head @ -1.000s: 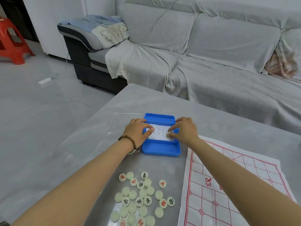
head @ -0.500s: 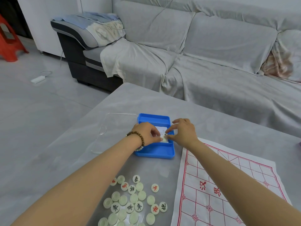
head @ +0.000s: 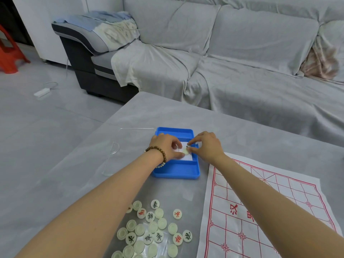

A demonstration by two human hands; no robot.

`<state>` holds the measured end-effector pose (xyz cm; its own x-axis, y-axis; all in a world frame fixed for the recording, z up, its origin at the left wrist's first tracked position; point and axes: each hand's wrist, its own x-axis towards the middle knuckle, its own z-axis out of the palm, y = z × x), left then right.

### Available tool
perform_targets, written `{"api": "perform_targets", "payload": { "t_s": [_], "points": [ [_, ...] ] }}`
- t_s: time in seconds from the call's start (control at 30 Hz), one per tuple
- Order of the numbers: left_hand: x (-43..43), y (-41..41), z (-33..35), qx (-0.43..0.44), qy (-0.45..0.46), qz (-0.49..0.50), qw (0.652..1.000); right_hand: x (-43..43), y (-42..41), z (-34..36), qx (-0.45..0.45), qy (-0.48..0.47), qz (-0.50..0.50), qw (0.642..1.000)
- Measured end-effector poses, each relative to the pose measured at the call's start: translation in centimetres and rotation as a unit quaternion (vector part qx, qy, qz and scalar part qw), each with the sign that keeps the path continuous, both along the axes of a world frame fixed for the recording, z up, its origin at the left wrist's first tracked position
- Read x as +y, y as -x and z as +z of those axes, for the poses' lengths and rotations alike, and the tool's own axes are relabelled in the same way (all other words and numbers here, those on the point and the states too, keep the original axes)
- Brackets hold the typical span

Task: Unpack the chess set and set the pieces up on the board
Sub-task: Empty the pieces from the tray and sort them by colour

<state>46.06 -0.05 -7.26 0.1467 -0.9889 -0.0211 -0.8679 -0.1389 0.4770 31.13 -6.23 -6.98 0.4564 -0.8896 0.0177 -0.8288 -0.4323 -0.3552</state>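
Clear lid (head: 130, 144) lies L of the blue box (head: 176, 171) on the desk (head: 242, 135). L hand (head: 166, 147) & R hand (head: 207, 146), a sec ago at opposite ends of the box's paper, have met mid-box, both pinching one pale piece (head: 184, 151). Prob. a straggler for the pile (head: 153, 226); board (head: 260, 211) at R has no pieces yet.

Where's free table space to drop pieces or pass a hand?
Free: the board, no pieces on it; the table strip between blue box and piece pile; far table toward the sofa. Crowded: inside the box, left hand and right hand on a piece; clear lid beside it.
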Motion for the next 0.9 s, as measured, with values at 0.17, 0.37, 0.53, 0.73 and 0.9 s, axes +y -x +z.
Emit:
{"api": "perform_targets", "payload": {
  "t_s": [0.17,0.37,0.53,0.73,0.9],
  "points": [
    [0.2,0.6,-0.4,0.034,0.016,0.018,0.999,0.4,-0.3,-0.2,-0.024,-0.013,-0.027,0.999],
    [0.3,0.6,-0.4,-0.025,0.045,0.038,0.998,0.8,-0.5,-0.4,-0.045,-0.028,-0.043,0.998],
    [2.6,-1.7,0.3,0.049,0.087,0.057,0.993,1.0,-1.0,-0.4,-0.019,-0.015,-0.055,0.998],
    [8.8,-3.1,1.2,0.125,0.107,0.03,0.986,7.1,-0.1,1.8,-0.255,0.035,-0.004,0.966],
    [14.6,-3.5,-0.2,0.142,0.052,0.012,0.988,14.4,2.1,-0.2,-0.228,-0.084,0.071,0.967]
  ]
}}
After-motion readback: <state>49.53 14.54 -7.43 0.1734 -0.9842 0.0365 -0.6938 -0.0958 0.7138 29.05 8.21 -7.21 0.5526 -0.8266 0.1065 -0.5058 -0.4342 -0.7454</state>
